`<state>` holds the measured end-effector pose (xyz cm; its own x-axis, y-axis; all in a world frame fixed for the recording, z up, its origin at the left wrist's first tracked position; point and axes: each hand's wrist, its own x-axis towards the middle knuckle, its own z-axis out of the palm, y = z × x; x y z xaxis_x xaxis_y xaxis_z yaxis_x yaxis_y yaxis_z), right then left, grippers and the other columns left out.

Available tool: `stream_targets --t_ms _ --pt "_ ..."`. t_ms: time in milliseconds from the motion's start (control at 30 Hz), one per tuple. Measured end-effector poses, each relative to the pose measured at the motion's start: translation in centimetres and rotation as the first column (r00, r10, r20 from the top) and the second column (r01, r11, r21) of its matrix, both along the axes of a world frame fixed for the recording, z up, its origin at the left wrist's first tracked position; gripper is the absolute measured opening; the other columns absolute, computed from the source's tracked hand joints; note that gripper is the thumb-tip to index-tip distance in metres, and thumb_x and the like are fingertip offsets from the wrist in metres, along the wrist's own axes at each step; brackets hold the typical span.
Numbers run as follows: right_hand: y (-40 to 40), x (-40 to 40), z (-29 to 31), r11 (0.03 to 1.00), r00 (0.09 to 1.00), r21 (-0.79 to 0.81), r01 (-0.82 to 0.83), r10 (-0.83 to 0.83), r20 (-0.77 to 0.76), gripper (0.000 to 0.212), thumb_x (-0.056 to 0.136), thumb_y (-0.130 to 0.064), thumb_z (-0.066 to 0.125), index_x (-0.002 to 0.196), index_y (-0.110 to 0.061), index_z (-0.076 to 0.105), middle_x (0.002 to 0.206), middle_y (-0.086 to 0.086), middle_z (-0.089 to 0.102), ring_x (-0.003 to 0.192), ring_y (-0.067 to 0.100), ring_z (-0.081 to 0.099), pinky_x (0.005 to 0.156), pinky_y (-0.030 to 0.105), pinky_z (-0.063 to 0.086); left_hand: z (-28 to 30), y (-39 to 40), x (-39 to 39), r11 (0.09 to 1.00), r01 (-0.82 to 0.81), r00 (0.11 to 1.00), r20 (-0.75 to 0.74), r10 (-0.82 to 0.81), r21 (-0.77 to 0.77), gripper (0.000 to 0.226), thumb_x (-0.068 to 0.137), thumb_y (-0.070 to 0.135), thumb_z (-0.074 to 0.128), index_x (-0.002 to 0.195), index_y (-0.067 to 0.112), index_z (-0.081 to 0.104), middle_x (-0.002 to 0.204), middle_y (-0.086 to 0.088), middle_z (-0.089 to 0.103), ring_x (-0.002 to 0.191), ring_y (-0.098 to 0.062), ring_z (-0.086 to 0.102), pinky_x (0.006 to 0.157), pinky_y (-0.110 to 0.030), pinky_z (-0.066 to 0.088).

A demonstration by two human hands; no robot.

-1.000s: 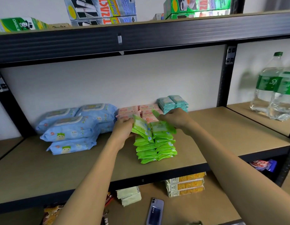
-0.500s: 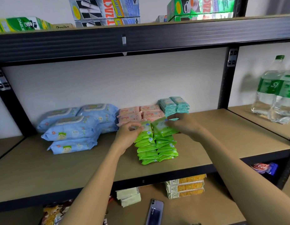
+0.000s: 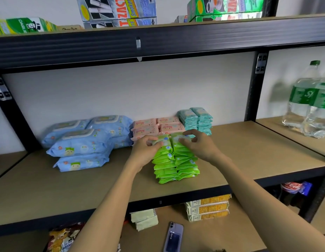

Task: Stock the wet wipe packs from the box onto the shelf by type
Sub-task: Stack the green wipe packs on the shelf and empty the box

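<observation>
1. Green wipe packs [image 3: 176,160] sit in two side-by-side stacks on our shelf [image 3: 249,151], just in front of the pink packs [image 3: 149,127].
2. Our left hand [image 3: 145,151] pinches the top left pack; our right hand [image 3: 200,146] presses curled fingers on the top right pack.

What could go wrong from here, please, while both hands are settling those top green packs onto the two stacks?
1. The green packs stand in two tall, uneven columns near the shelf front; a nudge from the left hand or right hand might topple them off the edge.
2. The columns sit right against the pink packs, so sliding packs could mix the types.
</observation>
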<state>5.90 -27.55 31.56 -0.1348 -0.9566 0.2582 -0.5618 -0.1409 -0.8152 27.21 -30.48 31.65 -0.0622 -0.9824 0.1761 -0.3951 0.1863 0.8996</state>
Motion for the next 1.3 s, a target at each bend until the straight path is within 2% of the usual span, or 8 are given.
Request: stream_targets --t_ms 200,300,433,567,700,900,1100,1300 --pt "0.2 0.6 0.3 0.999 0.975 -0.048 -0.012 0.001 -0.223 0.034 0.098 -0.049 0.054 0.126 -0.032 0.063 0.090 0.002 0.048 0.092 0.020 0.051 0.075 0.026 0.036 0.5 1.1 -0.1 0.998 0.023 0.993 0.121 -0.015 -0.065 0.021 0.093 0.038 0.066 0.112 0.029 0.068 0.099 0.003 0.061 0.082 -0.011 0.059 0.071 -0.027 0.047" --pt "1.5 0.4 0.6 0.995 0.941 -0.071 -0.070 0.042 -0.337 0.038 0.103 -0.045 0.044 0.134 -0.030 0.057 0.117 0.011 0.046 0.111 0.028 0.054 0.096 0.031 0.042 0.8 2.6 0.1 0.985 0.125 0.973 0.209 -0.100 -0.114 0.025 0.102 0.033 0.054 0.125 0.029 0.062 0.109 0.008 0.060 0.096 -0.014 0.059 0.087 -0.031 0.048" --pt "4.9 0.4 0.8 0.980 0.731 -0.083 -0.178 0.076 -0.678 0.059 0.099 -0.038 0.046 0.153 -0.025 0.029 0.141 0.014 0.036 0.113 0.037 0.058 0.094 0.042 0.049 -0.8 4.1 0.9 0.964 0.249 0.884 0.427 -0.189 -0.089 0.071 0.094 0.038 0.064 0.155 0.033 0.026 0.155 0.002 0.030 0.144 -0.015 0.025 0.120 -0.034 0.022" --pt "5.5 0.9 -0.1 0.994 0.566 -0.016 -0.111 0.050 -0.823 0.104 0.088 -0.049 0.062 0.159 -0.021 -0.009 0.143 0.019 0.031 0.124 0.039 0.049 0.091 0.044 0.050 -2.3 4.8 0.4 0.957 0.260 0.809 0.570 -0.144 -0.127 0.111 0.077 0.047 0.081 0.158 0.032 0.006 0.161 -0.004 0.014 0.150 -0.023 0.015 0.121 -0.037 0.022" --pt "5.2 1.0 -0.8 0.995 0.605 0.035 -0.093 0.084 -0.792 0.123 0.081 -0.049 0.077 0.158 -0.025 -0.016 0.145 0.017 0.031 0.117 0.039 0.057 0.083 0.042 0.050 -3.1 4.8 -0.3 0.965 0.208 0.811 0.579 -0.080 -0.158 0.133 0.063 0.053 0.089 0.158 0.030 -0.002 0.160 -0.005 0.013 0.148 -0.025 0.016 0.118 -0.044 0.030" --pt "4.8 1.1 -2.6 0.994 0.679 0.078 -0.070 0.105 -0.727 0.136 0.070 -0.032 0.090 0.156 -0.035 -0.016 0.137 0.023 0.042 0.103 0.043 0.064 0.083 0.047 0.054 -3.6 4.7 -0.6 0.971 0.166 0.776 0.631 -0.021 -0.171 0.133 0.058 0.036 0.096 0.159 0.027 0.009 0.159 -0.014 0.013 0.147 -0.034 0.022 0.118 -0.047 0.031" --pt "4.2 1.1 -3.3 0.987 0.812 0.071 -0.147 0.161 -0.560 0.131 0.070 -0.013 0.089 0.156 -0.036 -0.006 0.111 0.021 0.063 0.092 0.036 0.063 0.082 0.041 0.052 -4.4 4.2 -1.1 0.985 0.146 0.837 0.542 -0.075 -0.089 0.136 0.056 0.024 0.098 0.155 0.040 0.005 0.133 -0.013 0.056 0.121 -0.031 0.058 0.101 -0.046 0.049" --pt "4.1 0.7 -3.5 0.984 0.851 0.076 -0.159 0.175 -0.496 0.124 0.075 -0.011 0.086 0.155 -0.042 -0.003 0.096 0.016 0.062 0.090 0.035 0.061 0.084 0.044 0.052 -5.1 4.0 -1.3 0.983 0.143 0.864 0.498 -0.069 -0.112 0.133 0.061 0.023 0.095 0.153 0.043 0.001 0.134 -0.013 0.054 0.117 -0.030 0.060 0.100 -0.046 0.051"
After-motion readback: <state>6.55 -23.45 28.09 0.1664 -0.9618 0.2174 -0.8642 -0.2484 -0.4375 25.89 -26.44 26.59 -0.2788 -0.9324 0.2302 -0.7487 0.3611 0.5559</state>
